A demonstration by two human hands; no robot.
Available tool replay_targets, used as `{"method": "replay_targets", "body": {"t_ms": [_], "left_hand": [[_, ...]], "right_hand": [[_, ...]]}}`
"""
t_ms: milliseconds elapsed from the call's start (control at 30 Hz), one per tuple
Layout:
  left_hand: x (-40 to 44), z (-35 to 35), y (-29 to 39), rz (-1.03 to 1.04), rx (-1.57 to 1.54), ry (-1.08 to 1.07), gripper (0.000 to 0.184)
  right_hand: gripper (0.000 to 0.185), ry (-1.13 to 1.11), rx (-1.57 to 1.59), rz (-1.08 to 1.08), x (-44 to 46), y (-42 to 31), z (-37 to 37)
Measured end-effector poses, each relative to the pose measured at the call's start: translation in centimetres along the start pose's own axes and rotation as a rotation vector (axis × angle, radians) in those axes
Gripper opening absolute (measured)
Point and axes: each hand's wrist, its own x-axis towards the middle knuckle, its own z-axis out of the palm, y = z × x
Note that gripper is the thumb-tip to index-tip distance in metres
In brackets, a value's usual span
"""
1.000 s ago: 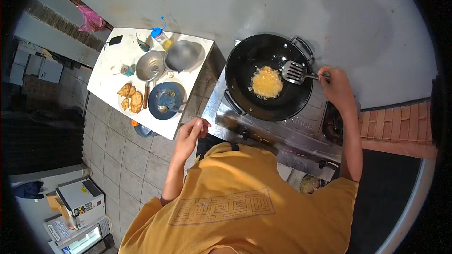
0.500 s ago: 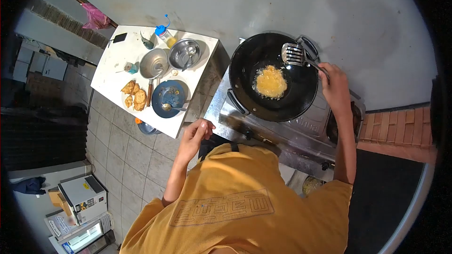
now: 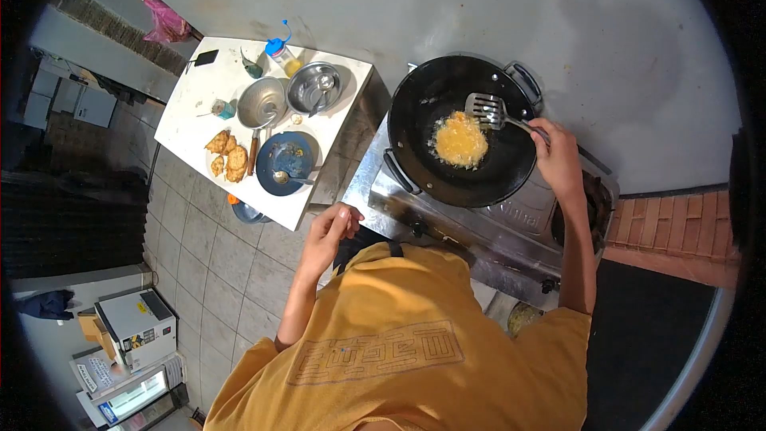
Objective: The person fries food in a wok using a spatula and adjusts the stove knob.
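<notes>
My right hand [image 3: 557, 158] grips the handle of a metal slotted spatula [image 3: 488, 111]. The spatula's head is over the black wok [image 3: 431, 183], at the upper right edge of a yellow, bubbling piece of frying food [image 3: 460, 142]; whether it touches the food I cannot tell. Shiny oil surrounds the food at the wok's bottom. My left hand [image 3: 329, 231] hovers in front of my body, left of the stove, its fingers curled in and nothing visible in them.
The wok sits on a metal gas stove [image 3: 479, 227] against the wall. On the white table [image 3: 179, 124] at left are fried pieces [image 3: 235, 164], a blue bowl [image 3: 286, 156] with a spoon, a saucepan [image 3: 262, 104], a metal bowl [image 3: 299, 88] and a blue-capped bottle [image 3: 281, 56].
My right hand has moved left and slightly down, bringing the spatula head from the wok's upper right side to the food's edge. My left hand has stayed nearly still.
</notes>
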Motion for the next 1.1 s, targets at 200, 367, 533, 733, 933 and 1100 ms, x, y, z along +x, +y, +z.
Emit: {"method": "replay_targets", "body": {"t_ms": [200,367,533,733,933,1100], "left_hand": [[0.1,0.3,-0.2,-0.012,0.026,0.012,0.039],[0.2,0.6,0.0,0.009,0.014,-0.001,0.040],[0.3,0.9,0.2,-0.004,0.005,-0.012,0.041],[0.2,1.1,0.2,-0.002,-0.011,-0.027,0.040],[0.2,1.4,0.1,0.003,-0.004,-0.033,0.040],[0.0,1.7,0.2,-0.009,-0.004,-0.033,0.041]], "right_hand": [[0.017,0.016,0.043,0.047,-0.8,-1.4,-1.6],[0.018,0.045,0.044,-0.004,-1.8,-1.7,-2.4],[0.018,0.045,0.067,-0.008,-2.2,-2.2,-3.2],[0.018,0.037,0.066,0.066,-2.6,-2.4,-3.4],[0.020,0.156,0.151,-0.011,-3.4,-0.9,-1.3],[0.020,-0.007,0.200,0.237,-4.3,-2.3,0.4]]}}
